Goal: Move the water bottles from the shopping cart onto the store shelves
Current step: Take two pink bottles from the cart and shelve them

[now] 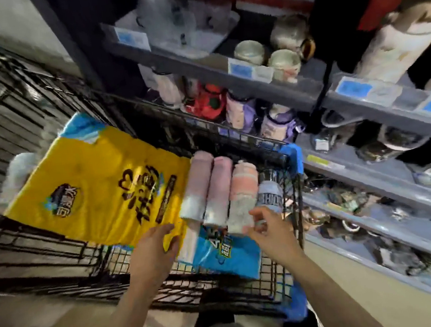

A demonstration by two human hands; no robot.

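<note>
Water bottles (219, 189) lie side by side in the shopping cart (283, 284), just ahead of both hands: two pink, one salmon-and-white, one pale blue with lettering at the far right against the cart's wire wall. Store shelves (369, 171) run up the right side beyond the right hand, grey with blue price tags, stocked with blurred jars, cups and purple-pink bottles. Yellow pack (92, 187) with dark print fills the cart left of and ahead of the left hand; the bottles rest against its right edge. Blue pack (232, 257) sits under the bottles, between the two wrists. Left hand (154, 252) is spread, palm down, fingers over the yellow pack's near edge; contact unclear. Right hand (269, 229) is spread loosely, fingertips at the base of the salmon-and-white bottle (242, 197), grip not closed. Frame is motion-blurred.
</note>
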